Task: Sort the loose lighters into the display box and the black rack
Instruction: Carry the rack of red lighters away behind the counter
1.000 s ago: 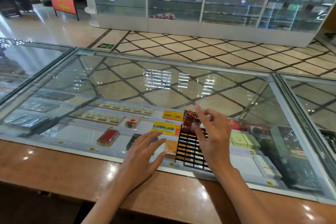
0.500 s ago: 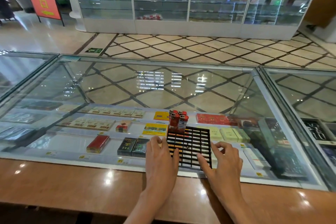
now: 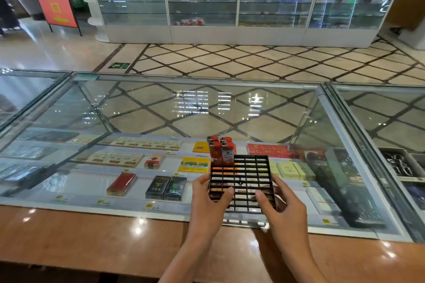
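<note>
A black grid rack (image 3: pixel 243 179) is held just above the glass counter, its shadow showing below its near edge. Several red lighters (image 3: pixel 220 149) stand upright in its far left cells; the other cells look empty. My left hand (image 3: pixel 207 200) grips the rack's near left side with the thumb over the grid. My right hand (image 3: pixel 280 209) grips the near right corner, thumb on top. No display box or loose lighters are in view.
The glass counter top (image 3: pixel 161 117) covers shelves with cigarette packs (image 3: pixel 165 187) and boxes. A wooden ledge (image 3: pixel 92 241) runs along the near edge. Metal frame bars (image 3: pixel 340 145) divide the glass panels. Glass showcases (image 3: pixel 230 7) stand across the tiled floor.
My left hand moved from the glass onto the rack and my right hand came down from the lighters; both now grip the rack, which has risen slightly off the glass.
</note>
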The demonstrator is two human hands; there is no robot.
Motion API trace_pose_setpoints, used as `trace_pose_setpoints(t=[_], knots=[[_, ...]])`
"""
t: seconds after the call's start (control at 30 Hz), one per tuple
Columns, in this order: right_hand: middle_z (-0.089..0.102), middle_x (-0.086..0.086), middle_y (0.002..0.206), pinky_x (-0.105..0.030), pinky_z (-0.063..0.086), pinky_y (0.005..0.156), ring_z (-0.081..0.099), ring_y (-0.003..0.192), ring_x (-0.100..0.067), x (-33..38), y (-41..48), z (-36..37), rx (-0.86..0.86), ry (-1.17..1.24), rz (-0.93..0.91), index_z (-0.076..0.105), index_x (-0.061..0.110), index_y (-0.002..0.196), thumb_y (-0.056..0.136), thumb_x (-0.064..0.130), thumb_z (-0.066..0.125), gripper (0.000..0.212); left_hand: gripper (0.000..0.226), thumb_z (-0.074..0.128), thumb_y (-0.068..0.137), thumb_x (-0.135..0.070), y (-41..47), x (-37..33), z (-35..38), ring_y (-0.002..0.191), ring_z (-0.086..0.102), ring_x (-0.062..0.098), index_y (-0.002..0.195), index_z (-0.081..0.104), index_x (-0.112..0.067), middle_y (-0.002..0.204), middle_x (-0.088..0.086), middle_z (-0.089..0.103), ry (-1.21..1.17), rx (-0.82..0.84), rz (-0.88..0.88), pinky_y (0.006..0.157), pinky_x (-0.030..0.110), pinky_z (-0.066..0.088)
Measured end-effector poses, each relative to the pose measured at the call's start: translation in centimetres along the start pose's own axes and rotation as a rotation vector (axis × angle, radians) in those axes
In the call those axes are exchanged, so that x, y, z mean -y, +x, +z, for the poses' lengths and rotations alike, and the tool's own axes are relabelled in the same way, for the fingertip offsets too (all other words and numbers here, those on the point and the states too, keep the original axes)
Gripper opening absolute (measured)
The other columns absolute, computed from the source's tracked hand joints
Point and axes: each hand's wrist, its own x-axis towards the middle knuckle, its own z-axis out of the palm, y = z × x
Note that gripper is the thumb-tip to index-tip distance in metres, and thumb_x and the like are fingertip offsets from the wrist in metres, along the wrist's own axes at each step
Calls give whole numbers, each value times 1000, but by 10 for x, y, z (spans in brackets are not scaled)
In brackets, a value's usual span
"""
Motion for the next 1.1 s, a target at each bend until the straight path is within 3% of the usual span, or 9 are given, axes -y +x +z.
trace_pose_setpoints(t=[0.1, 0.27, 0.37, 0.5, 0.6, 0.7, 0.83, 0.97, 1.1], knots=[[69, 12, 98, -17, 53, 78, 64, 91, 2, -1, 3, -4, 30, 146, 113, 58, 30, 115, 81, 15, 69, 38, 52, 72, 80, -12, 1, 0, 2, 94, 62, -5, 125, 46, -18, 110, -7, 64, 18, 40, 16, 76, 14, 52], [69, 3, 103, -45, 51, 91, 65, 98, -16, -4, 1, -5, 49, 311, 275, 58, 24, 112, 84, 17, 65, 29, 51, 71, 80, -8, -1, 3, 13, 100, 61, 2, 121, 44, -22, 111, -4, 62, 39, 90, 42, 81, 18, 51], [70, 3, 100, -43, 53, 87, 66, 95, -15, -5, -4, -8, -35, 324, 259, 58, 25, 108, 84, 15, 65, 26, 47, 69, 83, -13, 0, 2, 19, 100, 61, 4, 117, 41, -29, 109, -8, 64, 34, 188, 2, 87, 27, 50], [71, 2, 97, -32, 55, 74, 68, 89, -13, -6, -20, -15, -182, 354, 223, 59, 25, 103, 84, 10, 65, 25, 42, 68, 83, -19, 1, 3, 26, 88, 60, -8, 106, 42, -42, 106, -14, 61, 105, 313, 70, 68, 16, 49], [71, 0, 99, -38, 54, 77, 68, 91, -17, -9, -43, -24, -327, 418, 240, 59, 25, 106, 83, 9, 65, 29, 42, 66, 85, -16, -4, 1, 34, 88, 66, 3, 100, 42, -47, 102, -12, 66, 122, 500, 54, 73, 34, 57], [72, 2, 95, -32, 53, 75, 68, 90, -15, -13, -72, -39, -504, 462, 245, 59, 23, 106, 82, 2, 63, 32, 40, 64, 86, -9, -14, 0, 48, 82, 69, 9, 103, 42, -38, 96, -7, 70, 148, 695, 38, 71, 38, 58], [72, 5, 97, -30, 51, 80, 67, 92, -11, -18, -120, -66, -730, 445, 244, 58, 20, 110, 81, -1, 62, 36, 34, 63, 86, -6, -47, 5, 77, 80, 69, 5, 103, 43, -28, 84, -10, 72, 201, 934, 60, 68, 27, 55], [72, -3, 96, -37, 51, 84, 67, 94, -20, -27, -177, -99, -985, 466, 241, 59, 16, 105, 80, -6, 60, 34, 37, 62, 84, 0, -99, 12, 118, 85, 69, 9, 105, 44, -24, 96, -2, 70, 251, 1155, 92, 79, 41, 56], [72, -7, 96, -43, 51, 85, 66, 94, -26, -43, -242, -136, -1245, 498, 237, 60, 19, 100, 78, -10, 59, 36, 37, 61, 84, 3, -166, 24, 164, 81, 65, -4, 104, 44, -23, 104, 3, 64, 275, 1396, 94, 74, 27, 57]])
